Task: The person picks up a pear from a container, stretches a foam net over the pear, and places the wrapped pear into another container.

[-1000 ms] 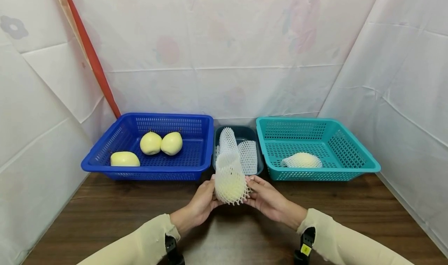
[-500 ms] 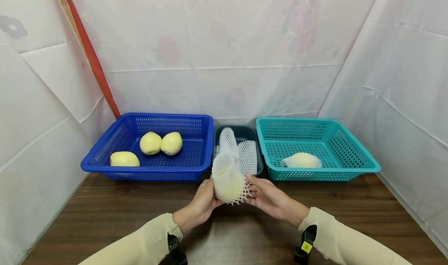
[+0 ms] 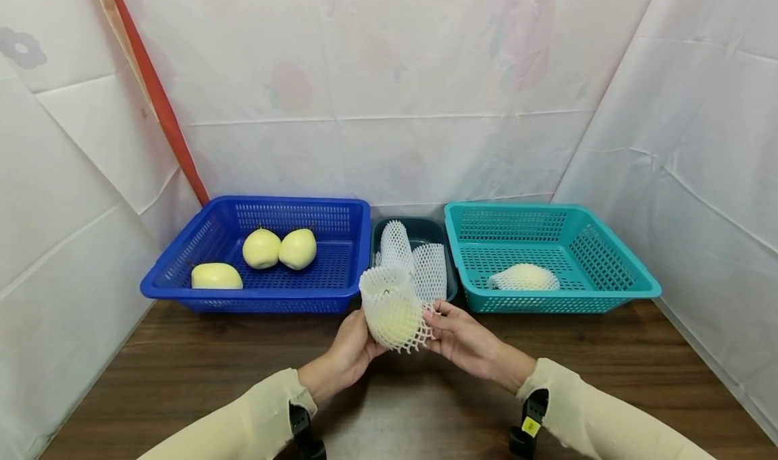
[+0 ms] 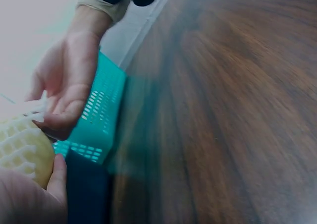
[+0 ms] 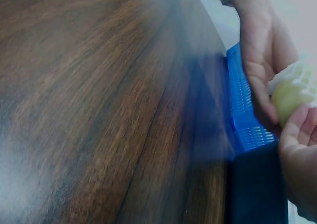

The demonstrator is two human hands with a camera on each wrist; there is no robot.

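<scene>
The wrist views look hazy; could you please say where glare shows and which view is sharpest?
Left wrist: bleached upper left, turquoise plastic basket reflected in the brown wooden tabletop; right wrist: glare lower left, bleached upper right; head: sharpest, even the white foam netting around the pale yellow fruit.

Tabletop [image 3: 401,416] passable nearside; baskets [image 3: 255,293], bin [image 3: 425,227] block beyond.

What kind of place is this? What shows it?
Likely a makeshift indoor work booth: patterned white sheeting hangs behind and on both sides of a wood-grain table, with a netted fruit held near a blue basket and a teal basket.
</scene>
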